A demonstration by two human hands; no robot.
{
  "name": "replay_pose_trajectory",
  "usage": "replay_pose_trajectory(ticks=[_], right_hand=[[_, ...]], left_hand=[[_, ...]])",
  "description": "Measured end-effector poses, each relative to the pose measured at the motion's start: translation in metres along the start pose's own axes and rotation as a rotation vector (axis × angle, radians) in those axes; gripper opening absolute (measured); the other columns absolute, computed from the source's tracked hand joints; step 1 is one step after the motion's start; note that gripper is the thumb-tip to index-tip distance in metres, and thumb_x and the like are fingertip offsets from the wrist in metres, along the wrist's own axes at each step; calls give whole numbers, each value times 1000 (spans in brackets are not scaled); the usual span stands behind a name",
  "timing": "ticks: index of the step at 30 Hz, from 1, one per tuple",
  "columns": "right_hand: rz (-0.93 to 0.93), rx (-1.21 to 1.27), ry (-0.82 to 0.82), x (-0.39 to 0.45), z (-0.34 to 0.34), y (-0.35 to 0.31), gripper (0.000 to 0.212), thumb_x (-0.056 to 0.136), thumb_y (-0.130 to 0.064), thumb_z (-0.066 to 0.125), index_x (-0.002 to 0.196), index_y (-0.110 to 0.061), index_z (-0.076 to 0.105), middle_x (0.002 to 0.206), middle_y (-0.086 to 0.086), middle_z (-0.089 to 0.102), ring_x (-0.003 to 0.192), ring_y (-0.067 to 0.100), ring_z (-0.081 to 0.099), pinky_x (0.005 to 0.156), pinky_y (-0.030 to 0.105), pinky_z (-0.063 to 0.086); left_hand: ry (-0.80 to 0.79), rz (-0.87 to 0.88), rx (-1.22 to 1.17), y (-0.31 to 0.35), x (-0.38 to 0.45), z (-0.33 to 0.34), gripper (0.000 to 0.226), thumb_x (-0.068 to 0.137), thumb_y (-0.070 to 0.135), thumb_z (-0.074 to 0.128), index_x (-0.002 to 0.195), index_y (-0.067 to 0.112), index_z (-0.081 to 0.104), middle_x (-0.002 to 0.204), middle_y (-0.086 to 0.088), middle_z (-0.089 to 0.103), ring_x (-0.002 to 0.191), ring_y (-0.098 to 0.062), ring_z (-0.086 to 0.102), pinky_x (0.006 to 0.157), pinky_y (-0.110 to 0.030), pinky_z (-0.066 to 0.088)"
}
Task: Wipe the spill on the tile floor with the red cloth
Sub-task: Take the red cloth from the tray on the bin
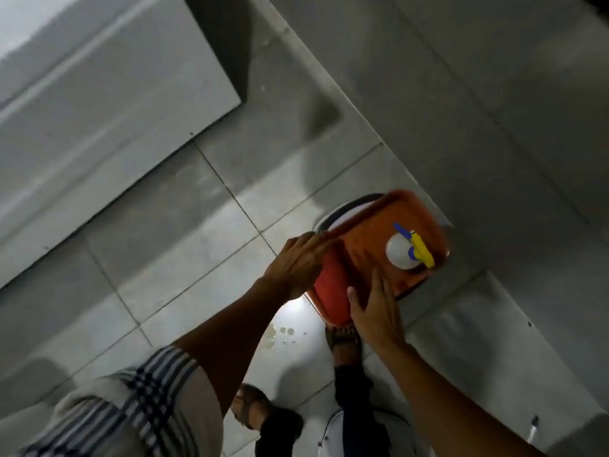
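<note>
A folded red cloth (331, 286) lies at the near end of an orange tray (369, 235). A white spray bottle (403, 252) with a yellow and blue nozzle stands at the tray's far end. My left hand (296, 262) holds the tray's left edge, fingers over the rim beside the cloth. My right hand (374, 308) presses against the tray's near right side with fingers stretched. Below the tray, the spill (280, 334) shows as small droplets and a pale puddle on the grey tile floor (184, 258), in a bright patch of light.
Under the tray is a round white object with a dark rim (342, 212). My sandalled feet (344, 341) stand just beside the spill. A grey wall (461, 94) runs along the right, and a large pale panel (99, 94) fills the upper left.
</note>
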State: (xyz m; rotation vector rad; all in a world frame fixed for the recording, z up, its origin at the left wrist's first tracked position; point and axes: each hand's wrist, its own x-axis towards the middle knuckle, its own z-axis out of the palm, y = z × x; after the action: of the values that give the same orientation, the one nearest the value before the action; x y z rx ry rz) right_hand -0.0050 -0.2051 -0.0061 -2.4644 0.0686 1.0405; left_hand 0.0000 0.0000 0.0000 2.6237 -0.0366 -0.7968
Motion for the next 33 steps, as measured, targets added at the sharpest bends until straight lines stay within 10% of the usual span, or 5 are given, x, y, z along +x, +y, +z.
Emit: replay_pose_trajectory(ticks=[9,16,22,27,33], right_hand=[[-13,-113,27,42,63,43,147,70,-94,-26,162,-4,46,160,20,53,139,38,58,114,48,50],[31,-188,65,56,80,48,112,84,-76,0,150,-5,57,148,20,65,137,37,61,118,49,42],[-23,44,69,64,84,58,137,74,-102,0,135,2,65,133,24,66,126,38,62,110,51,50],[-19,38,4,61,79,56,49,101,-45,71,130,-6,67,133,18,63,125,33,62,99,44,55],[-266,-36,75,28,84,58,38,104,-40,69,129,-12,66,122,10,75,103,21,70,82,32,59]], left_hand=[[-138,63,215,-6,81,85,68,106,10,53,169,20,32,180,-9,24,168,-34,21,137,-52,21],[-64,112,347,-21,94,115,82,95,19,75,166,21,34,164,-13,39,150,-36,42,127,-53,36],[-31,116,331,-24,103,109,51,99,17,69,148,18,58,151,-14,49,141,-37,47,120,-52,38],[49,51,200,-28,76,104,38,106,21,58,144,15,61,150,-12,48,144,-35,44,117,-50,37],[192,54,-11,-57,13,97,31,108,24,56,138,19,63,138,-2,67,132,-27,59,112,-41,38]])
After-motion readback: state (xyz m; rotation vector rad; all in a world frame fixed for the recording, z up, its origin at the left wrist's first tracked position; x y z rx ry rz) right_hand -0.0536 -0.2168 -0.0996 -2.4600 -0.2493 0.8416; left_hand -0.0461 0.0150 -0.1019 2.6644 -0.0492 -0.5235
